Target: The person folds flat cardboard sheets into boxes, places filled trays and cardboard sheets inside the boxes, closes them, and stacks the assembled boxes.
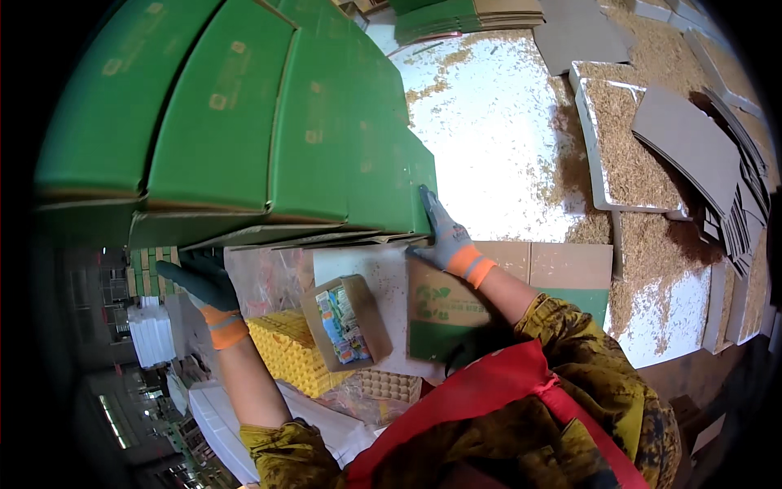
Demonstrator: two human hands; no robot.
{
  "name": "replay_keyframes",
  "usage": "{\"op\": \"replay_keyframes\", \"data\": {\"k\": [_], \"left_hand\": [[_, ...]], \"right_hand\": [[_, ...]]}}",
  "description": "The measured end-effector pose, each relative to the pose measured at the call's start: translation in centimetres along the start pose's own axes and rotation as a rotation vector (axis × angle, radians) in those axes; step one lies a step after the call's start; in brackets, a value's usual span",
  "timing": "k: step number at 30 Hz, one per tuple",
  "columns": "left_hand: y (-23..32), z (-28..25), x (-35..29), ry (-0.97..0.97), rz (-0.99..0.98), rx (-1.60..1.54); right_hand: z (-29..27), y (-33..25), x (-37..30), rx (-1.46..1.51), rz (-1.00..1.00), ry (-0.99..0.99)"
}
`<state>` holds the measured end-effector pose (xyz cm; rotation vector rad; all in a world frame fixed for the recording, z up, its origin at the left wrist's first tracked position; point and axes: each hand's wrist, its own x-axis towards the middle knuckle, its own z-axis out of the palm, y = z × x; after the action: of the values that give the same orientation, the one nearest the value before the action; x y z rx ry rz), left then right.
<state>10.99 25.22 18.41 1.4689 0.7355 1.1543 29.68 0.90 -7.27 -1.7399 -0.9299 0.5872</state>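
A row of green cardboard boxes (318,122) fills the upper left, standing side by side with their lower edges toward me. My right hand (446,236), in a grey glove with an orange cuff, lies against the right end of the row with its fingers stretched out. My left hand (205,281), in a dark-palmed glove with an orange cuff, is spread just below the row's near edge at the left. Whether its fingertips touch a box I cannot tell. Neither hand is closed around anything. A brown-and-green flattened carton (509,281) lies beneath my right wrist.
Below the boxes are a small open carton (373,318) of colourful packets, stacked yellow egg trays (285,346) and a grey egg tray (387,385). At right, white foam trays (599,147) hold brown shavings, with grey cardboard sheets (688,138) on top. Flat green cartons (440,20) lie at the back.
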Motion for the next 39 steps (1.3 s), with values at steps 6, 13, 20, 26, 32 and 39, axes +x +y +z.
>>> {"op": "replay_keyframes", "data": {"k": [6,13,20,26,32,39], "left_hand": [[-1.7,5.2,-0.5,0.065,0.282,0.115],[-2.7,4.4,2.9,0.21,0.176,0.04],[-4.8,-0.4,7.4,0.228,0.157,0.033],[-6.9,-5.2,11.0,0.256,0.079,0.056],[-7.4,-8.4,13.5,0.256,0.053,0.061],[-8.2,-10.2,15.2,0.228,0.042,0.052]], "right_hand": [[4.6,1.4,1.6,-0.167,0.061,0.087],[6.0,0.6,4.3,-0.129,0.108,0.028],[7.4,0.4,6.7,-0.19,0.093,-0.019],[9.0,1.2,8.0,-0.27,0.031,-0.049],[10.0,1.0,8.7,-0.191,0.013,-0.091],[10.9,1.1,9.7,-0.223,0.007,-0.087]]}}
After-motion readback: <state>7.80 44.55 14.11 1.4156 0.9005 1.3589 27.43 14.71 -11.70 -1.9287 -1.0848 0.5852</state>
